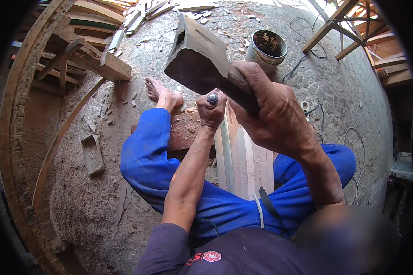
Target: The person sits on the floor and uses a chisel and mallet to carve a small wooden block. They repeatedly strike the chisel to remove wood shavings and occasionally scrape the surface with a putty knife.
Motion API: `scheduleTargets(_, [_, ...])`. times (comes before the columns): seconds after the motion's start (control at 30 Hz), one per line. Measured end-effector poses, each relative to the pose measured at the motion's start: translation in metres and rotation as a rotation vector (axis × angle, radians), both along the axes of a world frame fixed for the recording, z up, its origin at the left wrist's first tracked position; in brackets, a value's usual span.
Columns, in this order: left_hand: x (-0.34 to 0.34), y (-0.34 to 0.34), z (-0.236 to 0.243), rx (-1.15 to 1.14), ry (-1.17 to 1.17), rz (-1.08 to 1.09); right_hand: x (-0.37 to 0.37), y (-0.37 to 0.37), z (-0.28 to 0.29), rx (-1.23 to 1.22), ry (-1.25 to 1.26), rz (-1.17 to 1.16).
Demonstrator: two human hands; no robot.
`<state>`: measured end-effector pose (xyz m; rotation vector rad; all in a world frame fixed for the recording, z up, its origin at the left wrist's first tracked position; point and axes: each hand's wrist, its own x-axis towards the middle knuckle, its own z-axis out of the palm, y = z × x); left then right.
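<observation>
My right hand (273,114) grips the dark handle of a hammer-like tool, its large, blocky grey-brown head (197,57) raised up and to the left. Below and left of the head, my left hand (209,114) is closed around a chisel (212,98) whose round top end faces up; its lower end is hidden. Pale wooden planks (243,169) lie lengthwise between my bent legs, under and behind my hands. A reddish, worn wooden block (183,128) is at the planks' left, partly hidden by my left arm.
A metal bucket (268,62) stands ahead with cables (321,114) beside it. Timber frames (117,68) and a curved rib (11,133) are at the left, wooden trestles (330,27) at back right. Offcuts (142,18) and a small open box (92,156) lie on the dusty floor.
</observation>
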<state>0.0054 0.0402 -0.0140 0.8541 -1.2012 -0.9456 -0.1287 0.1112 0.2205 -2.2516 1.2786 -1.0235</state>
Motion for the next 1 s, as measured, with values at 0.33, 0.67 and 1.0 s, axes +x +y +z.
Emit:
scheduleTargets(0.33, [-0.001,0.039,0.000,-0.224,-0.311,0.055,-0.028,0.020,-0.091,0.465,0.417,-0.046])
scheduleTargets(0.67, [0.011,-0.007,0.012,0.122,-0.069,0.023,-0.043,0.051,-0.086,0.532,-0.140,-0.194])
scheduleTargets(1.0, [-0.002,-0.014,-0.004,-0.164,-0.215,0.039,-0.031,0.032,-0.090,0.519,-0.036,-0.112])
